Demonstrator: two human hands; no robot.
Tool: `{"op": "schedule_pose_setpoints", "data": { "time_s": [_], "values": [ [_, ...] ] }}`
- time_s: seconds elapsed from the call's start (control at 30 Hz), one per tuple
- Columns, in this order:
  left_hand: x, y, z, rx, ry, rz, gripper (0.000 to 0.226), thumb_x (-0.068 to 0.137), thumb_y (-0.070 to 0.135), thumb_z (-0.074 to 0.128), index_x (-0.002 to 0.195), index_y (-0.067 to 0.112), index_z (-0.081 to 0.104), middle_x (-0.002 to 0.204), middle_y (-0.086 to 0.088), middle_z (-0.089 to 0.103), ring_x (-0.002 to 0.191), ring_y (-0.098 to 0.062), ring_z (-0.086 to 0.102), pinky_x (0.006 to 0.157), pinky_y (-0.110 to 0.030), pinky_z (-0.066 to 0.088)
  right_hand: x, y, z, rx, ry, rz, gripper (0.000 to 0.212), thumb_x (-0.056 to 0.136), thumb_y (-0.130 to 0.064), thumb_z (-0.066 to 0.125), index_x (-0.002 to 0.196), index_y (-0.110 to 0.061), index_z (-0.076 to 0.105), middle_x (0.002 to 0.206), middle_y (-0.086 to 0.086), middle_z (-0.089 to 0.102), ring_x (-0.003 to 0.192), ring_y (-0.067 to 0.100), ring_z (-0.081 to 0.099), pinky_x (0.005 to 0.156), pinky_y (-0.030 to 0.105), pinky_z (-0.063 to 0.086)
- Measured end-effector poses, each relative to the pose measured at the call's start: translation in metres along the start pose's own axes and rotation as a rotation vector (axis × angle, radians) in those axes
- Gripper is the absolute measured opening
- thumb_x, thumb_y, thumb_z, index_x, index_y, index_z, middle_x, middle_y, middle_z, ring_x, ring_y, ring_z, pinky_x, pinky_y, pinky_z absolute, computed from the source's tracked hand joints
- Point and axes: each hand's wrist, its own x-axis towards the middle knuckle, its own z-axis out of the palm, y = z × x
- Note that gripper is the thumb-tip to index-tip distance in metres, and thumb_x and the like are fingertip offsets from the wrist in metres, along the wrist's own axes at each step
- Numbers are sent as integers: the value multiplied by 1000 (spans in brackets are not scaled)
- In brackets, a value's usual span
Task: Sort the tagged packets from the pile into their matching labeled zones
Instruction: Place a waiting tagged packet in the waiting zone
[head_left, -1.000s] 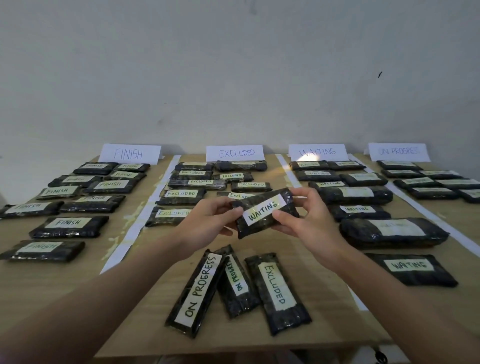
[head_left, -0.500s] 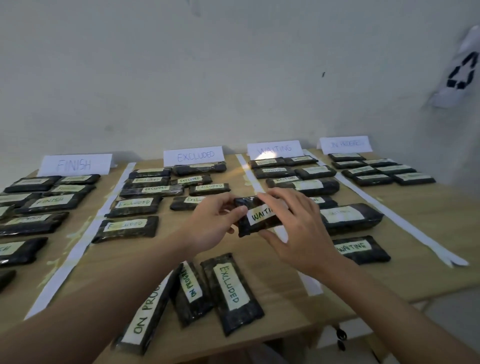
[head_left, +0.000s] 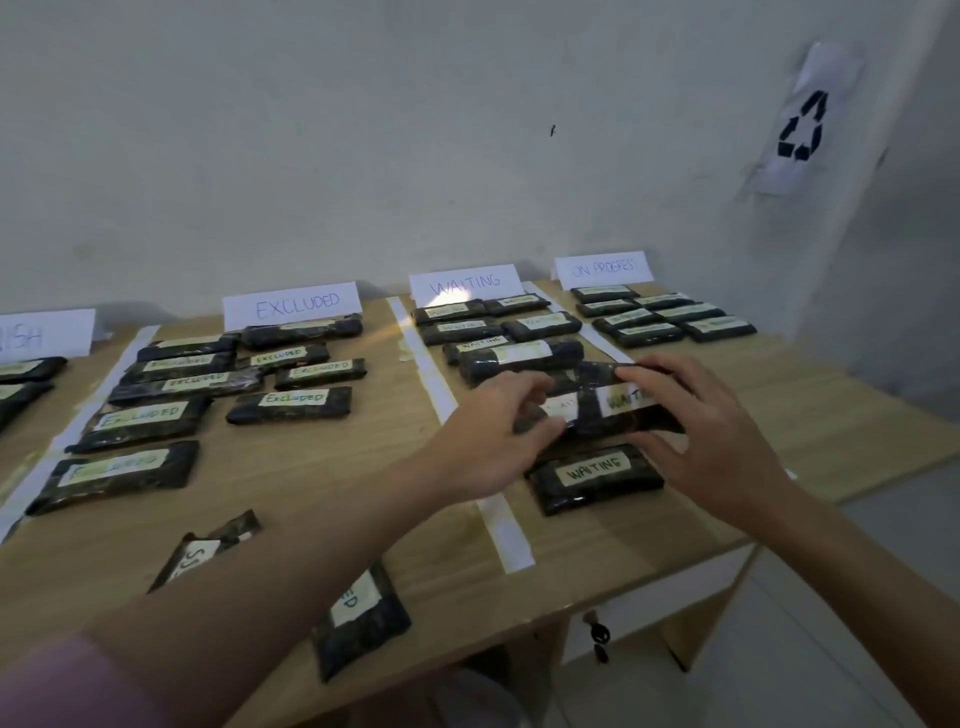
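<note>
A dark packet tagged WAITING (head_left: 618, 402) is held by both hands over the WAITING zone, low above the wooden counter (head_left: 363, 467). The left end of the packet is pinched by the left hand (head_left: 493, 441), whose fingers (head_left: 540, 387) are curled over its upper edge. The right end is covered by the right hand (head_left: 711, 441), with its fingers (head_left: 649, 371) bent across the top edge and the thumb reaching under the lower edge. Whether the packet already touches the packets beneath it cannot be told, as the picture is blurred there.

Just in front of the held packet, another WAITING packet (head_left: 595, 475) lies flat on the counter. Behind it, further WAITING packets (head_left: 519, 358) are laid in rows up to the WAITING sign (head_left: 465, 283) standing against the wall. To the left, beyond a white tape strip (head_left: 431, 384), EXCLUDED packets (head_left: 291, 405) are spread below the EXCLUDED sign (head_left: 293, 306). To the right, ON PROGRESS packets (head_left: 665, 317) are grouped below the ON PROGRESS sign (head_left: 602, 267).

Near the front edge of the counter, two packets of the remaining pile are partly hidden by the left forearm: one (head_left: 208, 545) to its left and one (head_left: 358, 618) to its right, whose tag ends in ED

A recycling symbol (head_left: 802, 127) is fixed to the wall at upper right
</note>
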Motion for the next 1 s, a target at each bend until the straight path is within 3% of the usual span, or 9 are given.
{"op": "schedule_pose_setpoints", "data": {
  "time_s": [0.07, 0.13, 0.23, 0.33, 0.43, 0.57, 0.67, 0.87, 1.0],
  "values": [
    [4, -2, 12, 265, -93, 149, 41, 90, 33, 54, 128, 18, 50, 122, 0, 55, 110, -13, 45, 93, -25, 41, -9, 17, -7, 5, 0, 48, 61, 66, -6, 79, 122, -8, 55, 121, 12, 53, 108, 27, 54, 88, 46, 50],
    [6, -4, 24, 417, -225, 231, 44, 91, 36, 51, 132, 21, 48, 129, 1, 53, 117, -16, 42, 97, -34, 39, -17, 31, -9, -1, -21, 69, 61, 66, -6, 79, 122, -9, 56, 121, 10, 53, 107, 26, 54, 87, 44, 51],
    [6, -4, 34, 491, -351, 248, 45, 94, 37, 45, 136, 23, 43, 139, 3, 45, 124, -17, 38, 98, -34, 36, -25, 47, -10, -4, -78, 60, 60, 64, -2, 77, 119, -11, 57, 117, 6, 53, 102, 23, 56, 83, 39, 51],
    [4, -8, 33, 450, -350, 219, 41, 93, 33, 49, 133, 23, 47, 137, 2, 45, 123, -17, 41, 99, -36, 40, -29, 54, -12, 35, -169, 120, 58, 61, -13, 66, 118, -18, 58, 117, -2, 51, 99, 19, 55, 78, 36, 51],
    [1, -11, 27, 393, -359, 205, 39, 92, 31, 52, 130, 22, 49, 133, 3, 47, 121, -14, 41, 99, -31, 40, -30, 56, -9, 82, -277, 178, 59, 59, -22, 57, 119, -24, 57, 118, -11, 47, 102, 14, 52, 82, 32, 47],
    [-1, -13, 23, 369, -364, 201, 38, 92, 32, 52, 129, 25, 50, 132, 6, 46, 119, -10, 40, 96, -23, 36, -27, 57, -2, 124, -356, 186, 53, 62, -14, 63, 113, -24, 58, 115, -13, 48, 105, 10, 49, 87, 29, 43],
    [0, -13, 23, 356, -369, 195, 38, 91, 32, 53, 128, 26, 50, 132, 6, 46, 119, -10, 40, 95, -22, 37, -25, 57, 4, 159, -419, 212, 51, 62, -19, 57, 113, -22, 58, 114, -14, 46, 106, 10, 48, 88, 26, 38],
    [0, -14, 23, 338, -373, 189, 38, 90, 32, 54, 127, 25, 51, 130, 7, 47, 117, -10, 41, 95, -27, 41, -26, 58, 11, 156, -429, 244, 54, 63, -23, 51, 117, -21, 57, 120, -11, 46, 113, 13, 43, 94, 27, 34],
    [-1, -13, 20, 310, -345, 187, 39, 91, 32, 54, 128, 23, 50, 127, 6, 48, 115, -10, 43, 92, -24, 41, -25, 45, 13, 85, -300, 184, 57, 63, -35, 44, 115, -16, 60, 121, 1, 54, 113, 20, 47, 95, 38, 40]
  ]
}}
